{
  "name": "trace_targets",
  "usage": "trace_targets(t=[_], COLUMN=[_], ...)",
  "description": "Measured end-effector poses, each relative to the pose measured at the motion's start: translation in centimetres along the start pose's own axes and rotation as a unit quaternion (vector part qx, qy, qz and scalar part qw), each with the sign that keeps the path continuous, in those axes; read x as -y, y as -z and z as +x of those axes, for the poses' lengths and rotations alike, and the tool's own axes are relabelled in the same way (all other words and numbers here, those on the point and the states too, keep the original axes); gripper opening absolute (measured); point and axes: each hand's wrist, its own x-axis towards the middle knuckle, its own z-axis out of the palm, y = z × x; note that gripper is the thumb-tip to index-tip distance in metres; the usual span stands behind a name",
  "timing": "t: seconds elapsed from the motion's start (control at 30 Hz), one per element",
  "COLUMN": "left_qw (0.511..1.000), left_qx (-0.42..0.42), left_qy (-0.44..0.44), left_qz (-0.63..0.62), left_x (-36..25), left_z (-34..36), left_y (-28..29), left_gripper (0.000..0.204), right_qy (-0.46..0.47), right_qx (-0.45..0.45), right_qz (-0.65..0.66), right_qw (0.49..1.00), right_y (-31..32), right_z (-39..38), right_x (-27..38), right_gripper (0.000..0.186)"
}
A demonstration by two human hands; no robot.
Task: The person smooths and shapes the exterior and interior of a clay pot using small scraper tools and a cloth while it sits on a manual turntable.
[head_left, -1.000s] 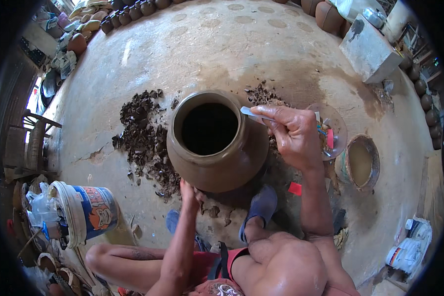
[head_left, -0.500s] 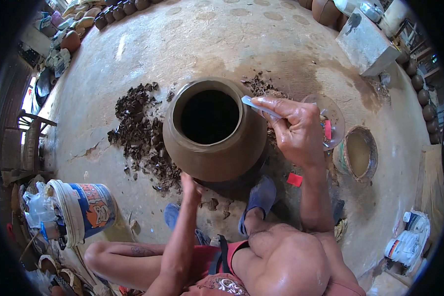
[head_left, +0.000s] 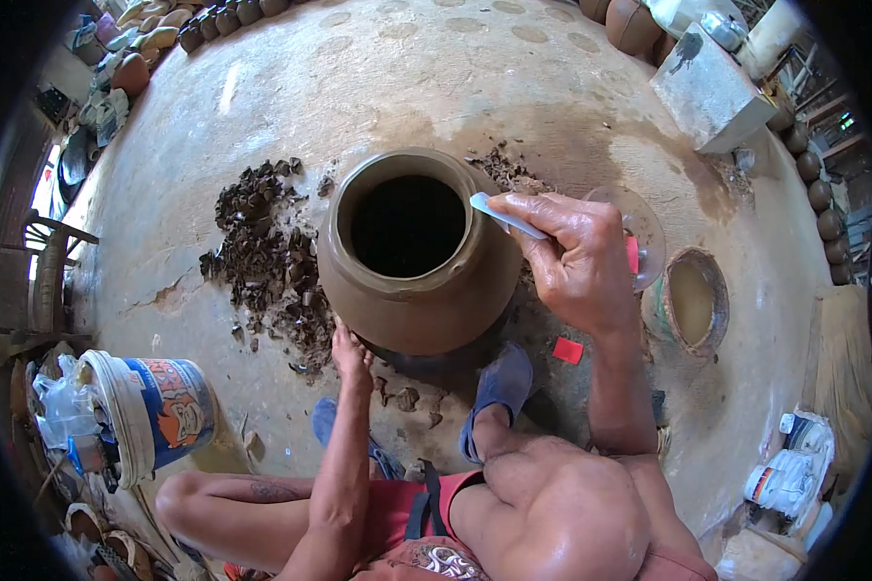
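A large brown clay pot [head_left: 417, 312] with a wide round mouth stands upright in front of me, wet and smooth at the rim. Pinched between the thumb and fingers of my right hand [head_left: 581, 257] is a flat, pale blue-white strip [head_left: 507, 216], whose tip meets the right side of the rim. My left hand [head_left: 353, 356] is low at the pot's near left side, its fingers stretched out toward the wall. Whether those fingertips press on the clay or what is under it, I cannot tell. The pot's base is in shadow.
Dark clay scraps [head_left: 262, 252] lie left of the pot. To the right are a clear round dish [head_left: 649, 225], a tub of murky water [head_left: 693, 302] and a red square piece [head_left: 568, 350]. A white bucket [head_left: 165, 412] stands lower left; a pale block [head_left: 712, 87] sits far right.
My left hand has shifted left and up along the pot's near side, its fingers more stretched. The strip in my right hand stays at the rim, and the view has moved slightly.
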Motion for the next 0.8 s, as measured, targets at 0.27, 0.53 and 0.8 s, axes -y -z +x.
trace_targets(t=[0.27, 0.53, 0.8], left_qw=[0.981, 0.991, 0.987], left_qx=[0.068, 0.006, 0.106], left_qy=[0.182, 0.131, 0.041], left_qz=[0.004, 0.019, -0.114], left_x=[4.5, 5.1, 0.2], left_z=[-10.2, -12.6, -3.5], left_y=[-9.5, -12.3, -4.4], left_gripper=[0.053, 0.069, 0.062], right_qy=[-0.006, -0.009, -0.010], right_qx=[0.043, 0.035, 0.057], right_qz=[-0.081, -0.109, -0.088], right_qw=[0.996, 0.993, 0.994], right_y=[1.7, 2.9, 1.2], right_z=[-0.8, -2.2, -0.7], right_x=[0.2, -0.2, 0.5], right_gripper=[0.026, 0.030, 0.017])
